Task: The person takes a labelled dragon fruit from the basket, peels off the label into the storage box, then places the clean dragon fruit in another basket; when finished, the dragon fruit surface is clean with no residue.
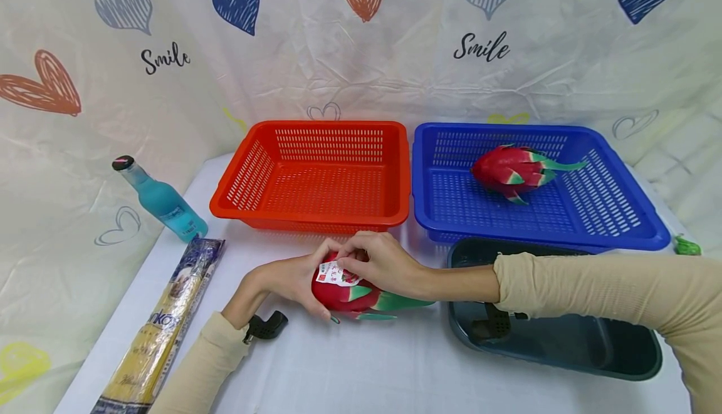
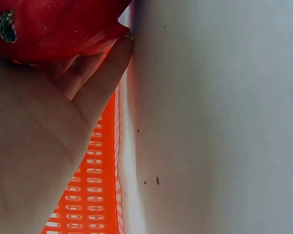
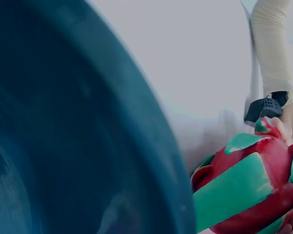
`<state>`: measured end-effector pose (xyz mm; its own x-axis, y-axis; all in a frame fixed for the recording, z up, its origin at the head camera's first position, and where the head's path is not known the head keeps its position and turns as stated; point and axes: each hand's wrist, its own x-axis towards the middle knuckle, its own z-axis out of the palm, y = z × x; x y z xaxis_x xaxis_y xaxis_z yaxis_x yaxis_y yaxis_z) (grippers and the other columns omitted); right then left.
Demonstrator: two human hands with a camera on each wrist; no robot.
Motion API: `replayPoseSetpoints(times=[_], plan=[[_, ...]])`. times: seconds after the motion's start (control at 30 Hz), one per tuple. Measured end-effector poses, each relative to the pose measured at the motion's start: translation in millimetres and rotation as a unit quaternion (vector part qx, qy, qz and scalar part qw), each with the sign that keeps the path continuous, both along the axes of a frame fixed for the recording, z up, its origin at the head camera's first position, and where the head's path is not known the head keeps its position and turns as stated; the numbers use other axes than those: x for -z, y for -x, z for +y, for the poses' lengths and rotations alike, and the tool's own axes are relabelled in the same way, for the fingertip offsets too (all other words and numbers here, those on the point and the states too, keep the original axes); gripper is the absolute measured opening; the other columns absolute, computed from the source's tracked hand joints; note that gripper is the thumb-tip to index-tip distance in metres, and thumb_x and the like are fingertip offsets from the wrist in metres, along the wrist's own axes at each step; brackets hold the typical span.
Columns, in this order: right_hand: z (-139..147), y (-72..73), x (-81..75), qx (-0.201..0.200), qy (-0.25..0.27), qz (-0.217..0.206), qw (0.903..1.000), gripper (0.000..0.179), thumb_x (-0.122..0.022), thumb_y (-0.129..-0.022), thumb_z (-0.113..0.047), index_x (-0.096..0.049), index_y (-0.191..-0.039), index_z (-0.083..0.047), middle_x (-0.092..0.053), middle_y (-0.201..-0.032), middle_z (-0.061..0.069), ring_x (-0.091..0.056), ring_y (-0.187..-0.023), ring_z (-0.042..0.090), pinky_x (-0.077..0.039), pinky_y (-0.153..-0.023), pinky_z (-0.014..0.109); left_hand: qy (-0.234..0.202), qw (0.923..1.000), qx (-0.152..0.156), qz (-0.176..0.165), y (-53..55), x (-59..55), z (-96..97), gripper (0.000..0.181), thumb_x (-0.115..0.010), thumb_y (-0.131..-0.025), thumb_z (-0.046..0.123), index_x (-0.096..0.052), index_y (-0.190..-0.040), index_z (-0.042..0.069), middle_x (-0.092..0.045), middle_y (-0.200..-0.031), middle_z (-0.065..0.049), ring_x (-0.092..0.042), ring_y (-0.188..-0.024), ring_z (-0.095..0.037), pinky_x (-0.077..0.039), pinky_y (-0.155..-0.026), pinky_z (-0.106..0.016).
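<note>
Head view: near six o'clock in the frame, the left hand (image 1: pixel 293 281) grips a dragon fruit (image 1: pixel 341 299) (its long green leaf (image 1: pixel 400 302) points toward three), while the right hand (image 1: pixel 389 267) pinches its white label (image 1: pixel 329 274). From the fruit, a red basket (image 1: pixel 329 191) stands at eleven o'clock, a blue basket (image 1: pixel 448 191) at two.

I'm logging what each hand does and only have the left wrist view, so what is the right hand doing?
Observer: The right hand appears to pinch the white label on the held dragon fruit.
Operator: Any other fruit like it?
Observer: Yes, a second dragon fruit lies in the blue basket.
Operator: What's by the red basket, on the person's left?
Observer: A bottle of blue liquid.
</note>
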<state>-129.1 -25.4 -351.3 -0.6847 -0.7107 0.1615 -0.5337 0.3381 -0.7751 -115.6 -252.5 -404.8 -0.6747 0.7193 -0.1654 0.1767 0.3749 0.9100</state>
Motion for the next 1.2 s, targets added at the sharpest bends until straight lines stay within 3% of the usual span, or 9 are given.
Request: replayPoseSetpoints(times=[0.67, 1.2], plan=[[-0.3, 1.2, 0.6, -0.006, 0.004, 0.004, 1.0000, 0.008, -0.068, -0.090, -0.015, -0.070, -0.092, -0.008, -0.067, -0.079, 0.000, -0.055, -0.071, 0.005, -0.051, -0.062, 0.016, 0.003, 1.0000, -0.002, -0.003, -0.4, -2.2, 0.3, 0.086, -0.087, -0.070, 0.024, -0.025, -0.130, 0.023, -0.043, -0.134, -0.002, -0.045, -0.127, -0.020, -0.054, -0.094, -0.031], [0.0, -0.6, -2.1, -0.002, -0.003, -0.016, 0.9999, 0.009, -0.068, -0.090, -0.015, -0.071, -0.093, -0.008, -0.068, -0.082, 0.001, -0.057, -0.073, 0.007, -0.053, -0.063, 0.017, 0.005, 1.0000, 0.000, -0.002, -0.5, 0.0, 0.5, 0.085, -0.086, -0.071, 0.024, -0.025, -0.130, 0.024, -0.042, -0.135, -0.001, -0.044, -0.128, -0.020, -0.055, -0.093, -0.031]])
